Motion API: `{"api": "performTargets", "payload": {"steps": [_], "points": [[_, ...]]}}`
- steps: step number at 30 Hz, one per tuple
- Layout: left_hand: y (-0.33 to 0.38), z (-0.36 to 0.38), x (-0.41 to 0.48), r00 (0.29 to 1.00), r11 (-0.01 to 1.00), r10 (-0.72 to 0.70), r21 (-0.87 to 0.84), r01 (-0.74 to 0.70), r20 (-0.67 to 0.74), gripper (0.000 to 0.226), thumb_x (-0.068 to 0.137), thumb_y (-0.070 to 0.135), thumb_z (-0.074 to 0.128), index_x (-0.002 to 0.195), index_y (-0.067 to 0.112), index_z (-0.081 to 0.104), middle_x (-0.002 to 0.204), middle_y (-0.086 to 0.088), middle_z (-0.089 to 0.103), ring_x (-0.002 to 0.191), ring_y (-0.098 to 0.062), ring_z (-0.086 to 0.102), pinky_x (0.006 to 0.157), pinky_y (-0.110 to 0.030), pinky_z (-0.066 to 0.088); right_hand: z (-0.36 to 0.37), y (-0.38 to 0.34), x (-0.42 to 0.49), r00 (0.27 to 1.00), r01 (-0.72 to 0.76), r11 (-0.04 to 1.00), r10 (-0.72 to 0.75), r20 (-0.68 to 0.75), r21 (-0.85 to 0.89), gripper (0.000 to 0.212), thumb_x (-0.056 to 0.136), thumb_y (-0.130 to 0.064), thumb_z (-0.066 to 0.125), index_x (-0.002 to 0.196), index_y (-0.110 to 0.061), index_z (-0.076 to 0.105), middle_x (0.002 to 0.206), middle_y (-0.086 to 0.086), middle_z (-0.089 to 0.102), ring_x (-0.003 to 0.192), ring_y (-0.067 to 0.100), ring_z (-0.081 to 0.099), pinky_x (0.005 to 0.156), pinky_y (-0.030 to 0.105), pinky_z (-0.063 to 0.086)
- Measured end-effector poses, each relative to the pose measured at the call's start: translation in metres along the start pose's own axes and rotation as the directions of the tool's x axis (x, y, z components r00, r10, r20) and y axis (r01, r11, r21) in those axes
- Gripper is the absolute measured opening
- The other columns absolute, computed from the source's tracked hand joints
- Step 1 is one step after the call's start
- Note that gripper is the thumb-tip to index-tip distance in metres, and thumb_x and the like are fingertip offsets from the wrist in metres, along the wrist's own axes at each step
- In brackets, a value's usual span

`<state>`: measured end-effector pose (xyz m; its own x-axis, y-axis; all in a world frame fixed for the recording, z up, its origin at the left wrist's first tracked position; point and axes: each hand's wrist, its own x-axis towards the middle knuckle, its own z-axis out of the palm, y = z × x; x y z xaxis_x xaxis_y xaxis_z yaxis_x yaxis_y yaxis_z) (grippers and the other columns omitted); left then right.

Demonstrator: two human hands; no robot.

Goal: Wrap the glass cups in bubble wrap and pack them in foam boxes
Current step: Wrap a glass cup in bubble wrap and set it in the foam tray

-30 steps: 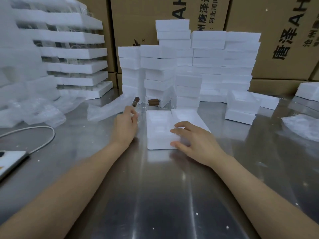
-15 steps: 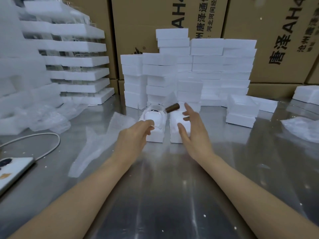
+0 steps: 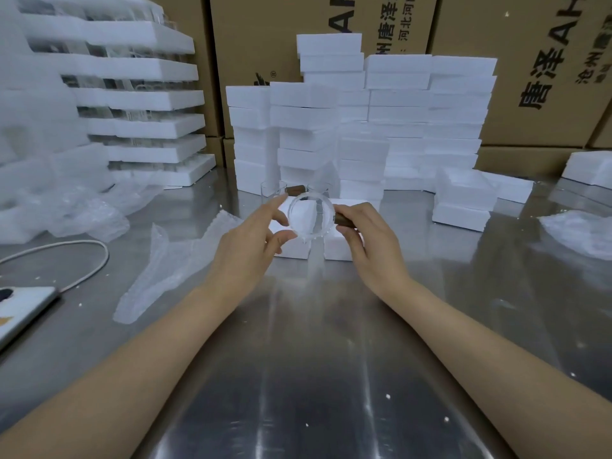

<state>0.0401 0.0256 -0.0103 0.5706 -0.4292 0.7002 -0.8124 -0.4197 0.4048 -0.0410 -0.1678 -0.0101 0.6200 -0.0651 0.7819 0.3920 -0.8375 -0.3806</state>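
Note:
A clear glass cup (image 3: 310, 216) with a brown wooden handle (image 3: 342, 220) is raised over the table, its mouth turned toward me. My right hand (image 3: 367, 243) pinches the handle. My left hand (image 3: 246, 246) has spread, fairly straight fingers touching the cup's left wall and rim. Just under the cup lies an open white foam box (image 3: 293, 250) in two halves. A loose sheet of bubble wrap (image 3: 169, 263) lies to the left of my left arm. Two more glass cups (image 3: 273, 188) stand behind, in front of the foam stacks.
Stacks of white foam boxes (image 3: 397, 127) stand behind, with cardboard cartons (image 3: 516, 77) at the back. Foam trays holding glasses (image 3: 145, 97) and crumpled wrap fill the left. A phone (image 3: 23, 309) with its cable (image 3: 89, 260) lies at the left edge. More foam boxes (image 3: 463, 203) and bubble wrap (image 3: 579, 231) sit right.
My left hand brought the cup from behind over the foam box. My right hand left the foam and took the wooden handle. My left fingers have loosened on the cup.

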Motion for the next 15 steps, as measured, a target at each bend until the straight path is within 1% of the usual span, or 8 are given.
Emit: {"api": "performTargets", "payload": {"steps": [2, 4, 5, 7, 9, 10, 12, 15], "points": [[-0.0015, -0.0030, -0.0023, 1.000, 1.000, 0.026, 0.017, -0.026, 0.014, 0.038, 0.093, 0.033, 0.055, 0.131, 0.035, 0.047, 0.110, 0.021, 0.054, 0.069, 0.000, 0.061, 0.070, -0.035, 0.053, 0.0005, -0.0013, -0.0006, 1.000, 0.015, 1.000, -0.015, 0.008, 0.011, 0.032, 0.096, -0.003, 0.050, 0.126, -0.008, 0.060, 0.107, 0.004, 0.058, 0.097, 0.019, 0.058, 0.088, 0.042, 0.048], [-0.0040, -0.0028, -0.0031, 0.999, 0.999, 0.038, 0.014, -0.038, 0.004, 0.035, 0.094, 0.035, 0.054, 0.128, 0.039, 0.046, 0.119, 0.021, 0.052, 0.073, -0.002, 0.061, 0.071, -0.037, 0.053, 0.0012, -0.0013, -0.0004, 1.000, 0.012, 0.999, -0.012, 0.008, 0.037, 0.033, 0.095, -0.002, 0.050, 0.126, -0.007, 0.060, 0.106, 0.003, 0.057, 0.098, 0.021, 0.059, 0.089, 0.041, 0.048], [-0.0042, -0.0021, -0.0029, 0.999, 0.999, 0.050, 0.007, -0.050, -0.003, 0.036, 0.094, 0.034, 0.054, 0.128, 0.042, 0.044, 0.122, 0.022, 0.051, 0.075, -0.002, 0.062, 0.071, -0.036, 0.053, 0.0016, -0.0011, -0.0004, 1.000, 0.008, 0.999, -0.008, 0.007, 0.048, 0.033, 0.095, -0.001, 0.050, 0.126, -0.007, 0.060, 0.106, 0.003, 0.057, 0.098, 0.021, 0.059, 0.091, 0.038, 0.048], [-0.0042, -0.0006, -0.0028, 0.997, 0.997, 0.081, -0.007, -0.081, -0.005, 0.040, 0.095, 0.031, 0.055, 0.128, 0.048, 0.040, 0.123, 0.027, 0.049, 0.076, -0.001, 0.062, 0.069, -0.033, 0.053, 0.0016, -0.0008, -0.0005, 1.000, -0.005, 0.998, 0.005, 0.011, 0.070, 0.034, 0.095, 0.001, 0.050, 0.127, -0.007, 0.060, 0.104, 0.000, 0.054, 0.097, 0.015, 0.057, 0.092, 0.024, 0.046], [-0.0055, 0.0010, -0.0028, 0.996, 0.996, 0.087, -0.013, -0.087, 0.000, 0.046, 0.095, 0.027, 0.057, 0.130, 0.049, 0.036, 0.122, 0.032, 0.046, 0.077, 0.001, 0.061, 0.068, -0.028, 0.051, 0.0010, 0.0001, 0.0002, 1.000, -0.013, 0.997, 0.012, 0.010, 0.070, 0.034, 0.095, 0.002, 0.050, 0.126, -0.008, 0.060, 0.102, -0.004, 0.052, 0.093, 0.003, 0.052, 0.088, 0.009, 0.039], [-0.0064, 0.0017, -0.0030, 0.996, 0.996, 0.084, -0.014, -0.084, 0.000, 0.048, 0.095, 0.027, 0.057, 0.131, 0.050, 0.036, 0.121, 0.032, 0.047, 0.077, 0.001, 0.061, 0.067, -0.026, 0.050, 0.0009, 0.0004, 0.0005, 1.000, -0.015, 0.998, 0.015, 0.011, 0.063, 0.034, 0.095, 0.001, 0.050, 0.126, -0.008, 0.060, 0.102, -0.005, 0.052, 0.092, 0.000, 0.051, 0.084, 0.006, 0.037], [-0.0081, 0.0024, -0.0028, 0.997, 0.997, 0.076, -0.021, -0.076, 0.002, 0.046, 0.096, 0.027, 0.055, 0.132, 0.048, 0.037, 0.123, 0.028, 0.048, 0.079, 0.000, 0.061, 0.069, -0.027, 0.050, 0.0012, 0.0008, 0.0005, 1.000, -0.023, 0.998, 0.022, 0.016, 0.062, 0.033, 0.095, 0.000, 0.051, 0.125, -0.009, 0.060, 0.103, -0.005, 0.053, 0.091, -0.002, 0.050, 0.081, 0.005, 0.035], [-0.0071, 0.0030, -0.0017, 0.996, 0.993, 0.075, -0.092, -0.070, 0.051, 0.042, 0.099, 0.028, 0.047, 0.139, 0.036, 0.039, 0.124, 0.024, 0.046, 0.086, -0.007, 0.063, 0.078, -0.035, 0.052, 0.0024, -0.0012, -0.0004, 0.999, -0.044, 0.991, 0.042, 0.014, 0.128, 0.031, 0.095, 0.000, 0.050, 0.125, -0.006, 0.059, 0.104, -0.004, 0.054, 0.096, -0.005, 0.054, 0.083, 0.006, 0.038]]}}
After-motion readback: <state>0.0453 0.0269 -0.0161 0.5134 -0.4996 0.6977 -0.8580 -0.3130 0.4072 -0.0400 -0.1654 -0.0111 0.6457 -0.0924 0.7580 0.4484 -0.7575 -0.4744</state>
